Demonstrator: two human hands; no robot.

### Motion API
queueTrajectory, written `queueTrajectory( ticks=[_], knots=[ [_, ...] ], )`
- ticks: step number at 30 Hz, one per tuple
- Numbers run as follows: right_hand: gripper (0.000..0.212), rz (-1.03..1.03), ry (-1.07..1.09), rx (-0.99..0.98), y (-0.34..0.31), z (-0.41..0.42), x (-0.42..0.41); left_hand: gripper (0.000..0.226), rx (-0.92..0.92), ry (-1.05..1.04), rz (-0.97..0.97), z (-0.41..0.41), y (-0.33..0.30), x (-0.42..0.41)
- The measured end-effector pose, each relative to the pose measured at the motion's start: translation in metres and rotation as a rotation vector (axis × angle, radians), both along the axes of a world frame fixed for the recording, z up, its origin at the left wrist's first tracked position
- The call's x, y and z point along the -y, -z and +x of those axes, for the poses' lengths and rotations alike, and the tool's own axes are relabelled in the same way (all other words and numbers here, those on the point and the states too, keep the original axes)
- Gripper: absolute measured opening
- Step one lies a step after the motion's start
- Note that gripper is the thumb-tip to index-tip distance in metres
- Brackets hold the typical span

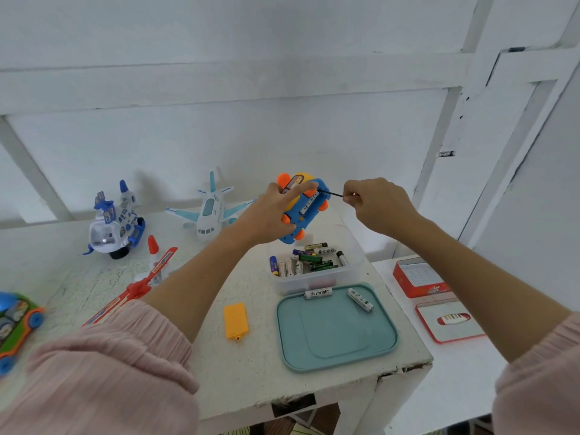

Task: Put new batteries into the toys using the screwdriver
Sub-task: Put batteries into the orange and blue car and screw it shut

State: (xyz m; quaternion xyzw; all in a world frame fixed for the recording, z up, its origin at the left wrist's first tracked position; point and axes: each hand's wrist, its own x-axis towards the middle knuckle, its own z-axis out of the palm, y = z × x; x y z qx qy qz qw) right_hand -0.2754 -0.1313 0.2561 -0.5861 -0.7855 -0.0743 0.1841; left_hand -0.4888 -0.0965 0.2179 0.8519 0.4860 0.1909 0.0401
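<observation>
The left hand [276, 211] grips the blue, orange-wheeled plastic toy car [306, 208] above the clear battery tub [314, 277]; the right hand [375, 204] pinches the thin black screwdriver [332, 193]. Keep its tip squarely seated, car steady.

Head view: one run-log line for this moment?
left hand: holds blue toy car with orange wheels underside up | right hand: pinches thin black screwdriver, tip at car | orange plastic cover: on table
</observation>
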Motion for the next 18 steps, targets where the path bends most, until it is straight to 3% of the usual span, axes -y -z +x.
queueTrajectory(
  ticks=[6, 12, 18],
  knots=[
    [0.018, -0.061, 0.042, -0.037, 0.009, 0.007, -0.005, 0.074, -0.126, -0.001, 0.036, -0.001, 0.004, -0.011],
    [0.02, -0.123, 0.031, 0.016, 0.018, 0.015, -0.001, 0.075, -0.142, -0.014, 0.008, -0.006, 0.011, -0.016],
    [0.02, -0.037, 0.031, -0.049, 0.02, 0.015, 0.001, 0.075, -0.137, 0.002, 0.018, -0.008, 0.012, -0.014]
  ],
)
